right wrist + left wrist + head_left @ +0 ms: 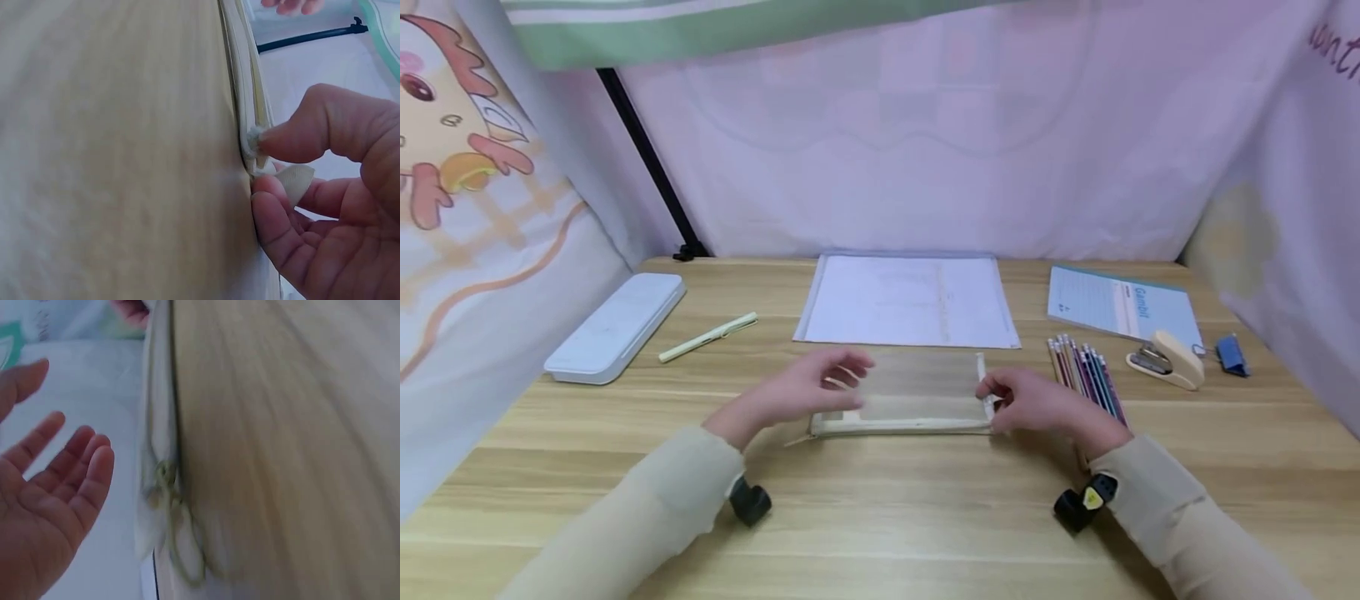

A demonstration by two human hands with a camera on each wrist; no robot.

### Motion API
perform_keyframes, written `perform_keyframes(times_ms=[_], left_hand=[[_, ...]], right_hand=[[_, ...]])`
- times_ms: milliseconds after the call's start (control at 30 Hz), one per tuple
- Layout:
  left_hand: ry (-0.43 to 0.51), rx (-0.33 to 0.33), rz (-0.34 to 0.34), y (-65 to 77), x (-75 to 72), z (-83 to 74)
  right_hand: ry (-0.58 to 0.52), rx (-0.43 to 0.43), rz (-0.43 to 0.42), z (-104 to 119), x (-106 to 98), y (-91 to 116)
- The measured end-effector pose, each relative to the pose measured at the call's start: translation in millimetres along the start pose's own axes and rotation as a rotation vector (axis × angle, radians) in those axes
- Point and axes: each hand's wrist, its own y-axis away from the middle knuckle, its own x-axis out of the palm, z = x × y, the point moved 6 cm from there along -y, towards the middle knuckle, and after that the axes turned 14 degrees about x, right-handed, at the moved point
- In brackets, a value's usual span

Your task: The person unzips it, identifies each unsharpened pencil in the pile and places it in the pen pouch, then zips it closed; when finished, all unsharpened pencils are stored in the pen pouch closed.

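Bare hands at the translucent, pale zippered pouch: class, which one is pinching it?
The right hand: its thumb and fingers pinch the right end of the pouch. The left hand, near the other end, holds nothing.

"Gambit" — I can read that on the pale blue notebook (1120, 307), its smaller print too tiny for me. The right-hand curtain (1292, 192) carries cut-off letters (1336, 52), perhaps "anth" — and a yellow triangle sign (1092, 498) marks the black right wrist camera (1072, 512).

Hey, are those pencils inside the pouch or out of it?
Out: the pencils lie together on the table, to the right of the pouch.
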Motion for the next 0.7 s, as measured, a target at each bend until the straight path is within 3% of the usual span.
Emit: perform_keyframes(times_ms=[133, 333, 467, 700], left_hand=[[0.061, 0.033, 0.173, -22.3, 26.1, 2.0], [0.087, -0.001, 0.327, -31.7, 45.8, 14.1], [0.058, -0.01, 0.33, -33.5, 48.1, 16.8], [0.053, -0.034, 0.285, -34.0, 46.6, 20.8]], right_hand=[[0.016, -0.024, 0.011, -0.8, -2.0, 0.4], [-0.003, 0.004, 0.01, -5.6, -3.2, -1.9], [-0.011, 0.013, 0.01, -8.1, -4.9, -3.8], [-0.044, -0.049, 0.026, -12.5, -8.7, -1.7]])
